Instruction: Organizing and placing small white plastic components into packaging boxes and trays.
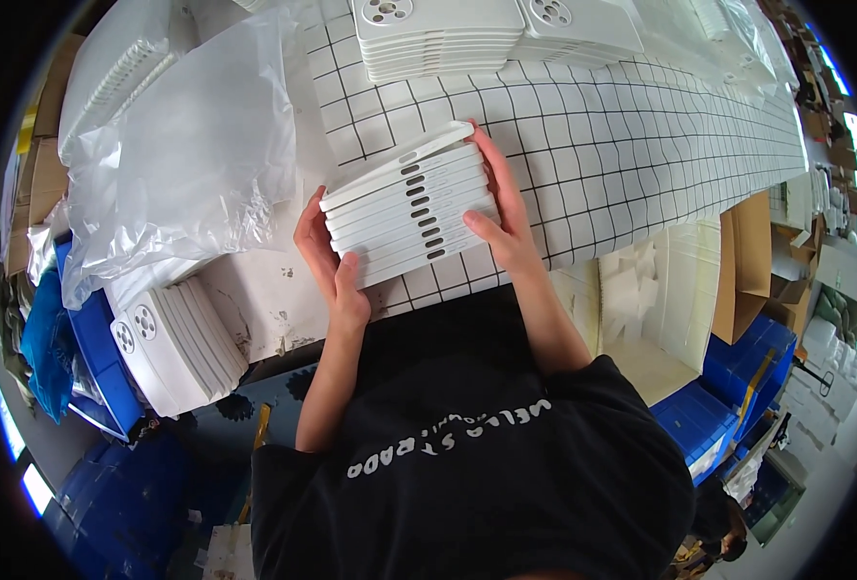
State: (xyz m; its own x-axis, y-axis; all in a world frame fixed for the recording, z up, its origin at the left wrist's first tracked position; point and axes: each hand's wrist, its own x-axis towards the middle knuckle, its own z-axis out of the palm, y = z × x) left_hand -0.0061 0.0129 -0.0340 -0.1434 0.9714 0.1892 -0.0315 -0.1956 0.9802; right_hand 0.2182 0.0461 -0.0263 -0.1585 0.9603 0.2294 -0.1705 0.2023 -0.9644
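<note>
A stack of several flat white plastic panels [380,224], each with a dark oval slot in its edge, is held between my two hands over the near part of the table. My left hand [330,253] grips the stack's left end, thumb on the front face. Around the right end my right hand [501,203] is wrapped, its thumb on the front edges and fingers behind. The topmost panel [428,143] tilts up at its right end, apart from the one beneath. Whether the stack's underside touches the cloth is hidden.
A checked cloth [583,145] covers the table. More white panels are stacked at the back [438,43] and at the lower left [182,338]. Clear plastic bags [197,145] lie to the left. Blue bins [752,372] and an open cardboard box [745,261] stand at the right.
</note>
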